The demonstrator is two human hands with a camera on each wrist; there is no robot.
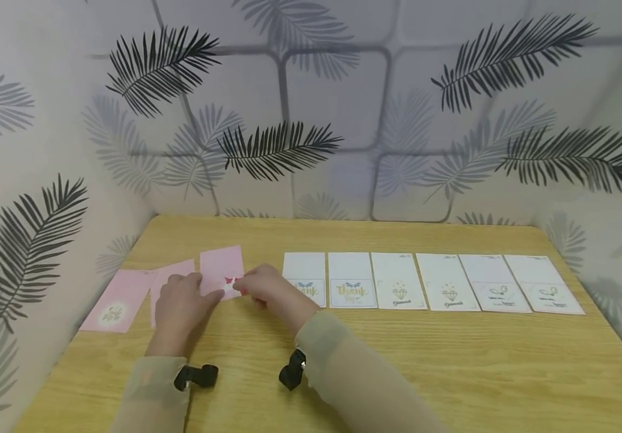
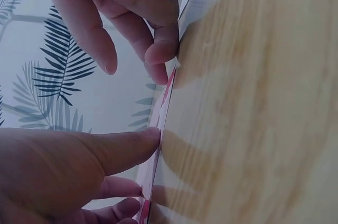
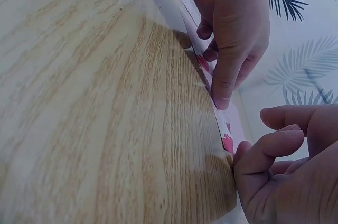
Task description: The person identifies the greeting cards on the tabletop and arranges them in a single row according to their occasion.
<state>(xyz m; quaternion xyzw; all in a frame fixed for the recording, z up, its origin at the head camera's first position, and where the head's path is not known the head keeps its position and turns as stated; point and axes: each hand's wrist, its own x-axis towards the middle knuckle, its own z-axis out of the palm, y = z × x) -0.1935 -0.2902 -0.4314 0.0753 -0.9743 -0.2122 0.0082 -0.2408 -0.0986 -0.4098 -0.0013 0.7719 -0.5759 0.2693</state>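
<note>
A pink card (image 1: pixel 221 264) with a red and white print along its lower part lies between the two hands, flat on the wooden table. My left hand (image 1: pixel 182 300) rests at its left side, its thumb on the card's lower edge and its other fingers over the neighbouring pink card (image 1: pixel 172 273), which it partly covers. At the lower right corner of the first card is my right hand (image 1: pixel 267 291), fingers loosely bent. In the right wrist view the fingertips of the right hand (image 3: pixel 285 166) touch or nearly touch that corner, beside the red print (image 3: pixel 227 142).
A third pink card (image 1: pixel 121 294) with a round pale print lies at the far left. Several white cards (image 1: pixel 394 267) with gold or grey prints form a row to the right, the nearest partly behind the right hand. Leaf-patterned walls (image 1: pixel 338 96) enclose the table (image 1: pixel 397 361).
</note>
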